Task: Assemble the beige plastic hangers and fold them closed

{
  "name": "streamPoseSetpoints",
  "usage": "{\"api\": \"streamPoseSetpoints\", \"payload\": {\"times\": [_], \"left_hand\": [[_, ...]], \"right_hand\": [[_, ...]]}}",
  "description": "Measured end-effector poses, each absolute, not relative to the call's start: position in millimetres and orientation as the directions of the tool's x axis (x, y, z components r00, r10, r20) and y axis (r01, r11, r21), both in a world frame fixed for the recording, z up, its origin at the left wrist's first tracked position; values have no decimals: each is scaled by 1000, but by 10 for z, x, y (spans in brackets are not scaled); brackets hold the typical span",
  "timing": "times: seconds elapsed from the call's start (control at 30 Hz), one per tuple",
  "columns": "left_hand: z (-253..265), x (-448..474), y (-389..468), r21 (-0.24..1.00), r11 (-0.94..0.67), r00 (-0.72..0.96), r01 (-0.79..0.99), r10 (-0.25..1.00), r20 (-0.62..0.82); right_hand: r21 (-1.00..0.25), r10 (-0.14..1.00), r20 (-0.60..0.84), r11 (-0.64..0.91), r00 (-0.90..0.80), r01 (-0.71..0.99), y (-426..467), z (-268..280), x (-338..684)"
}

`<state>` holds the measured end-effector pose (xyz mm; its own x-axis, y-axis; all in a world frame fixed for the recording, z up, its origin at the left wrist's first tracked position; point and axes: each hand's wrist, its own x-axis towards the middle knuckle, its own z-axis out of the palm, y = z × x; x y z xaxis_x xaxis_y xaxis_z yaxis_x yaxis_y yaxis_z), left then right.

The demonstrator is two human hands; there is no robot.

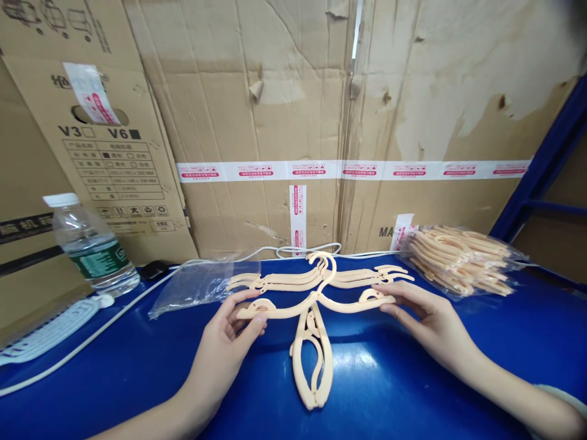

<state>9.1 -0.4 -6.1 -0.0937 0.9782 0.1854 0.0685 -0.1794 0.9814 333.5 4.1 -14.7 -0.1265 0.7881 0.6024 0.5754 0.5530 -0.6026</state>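
We see a blue desk (pixel 413 379) with a bagged bundle of hangers (pixel 458 260) at its far right edge. Near mid-desk, a cream plastic hanger (pixel 316 304) is pinched at its ends by our left hand (pixel 232 336) and right hand (pixel 424 315).

A cream plastic hanger (pixel 316 304) lies flat, its long curved bar running side to side with both ends pinched between fingertips; its hook points away, touching a second cream hanger (pixel 321 278) lying just behind it; a third, folded hanger (pixel 312 360) lies lengthwise below the first's middle.
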Motion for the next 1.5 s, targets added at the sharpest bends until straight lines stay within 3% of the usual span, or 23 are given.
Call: {"api": "streamPoseSetpoints", "payload": {"times": [0.2,0.37,0.5,0.73,1.03,1.27,1.5], "left_hand": [[-16,123,-50,978,-202,-53,48,977,205],[11,197,-132,977,-208,6,46,978,208],[11,242,-186,976,-212,71,48,976,208],[5,267,-234,966,-255,125,28,960,250],[-8,285,-284,959,-284,216,0,936,277],[-21,277,-301,971,-238,247,4,941,230],[-47,285,-278,956,-256,203,-144,938,281]], "right_hand": [[-754,850,508,517,-141,405,-48,-88,3211],[-921,927,373,375,-43,102,-137,-46,3059],[-945,948,316,313,-17,-94,-187,-34,3003],[-948,930,262,298,-257,114,-310,9,2913],[-936,860,135,274,-493,222,-522,61,2871],[-962,809,128,241,-573,126,-587,109,2839],[-977,806,136,205,-577,55,-576,98,2818]]}}
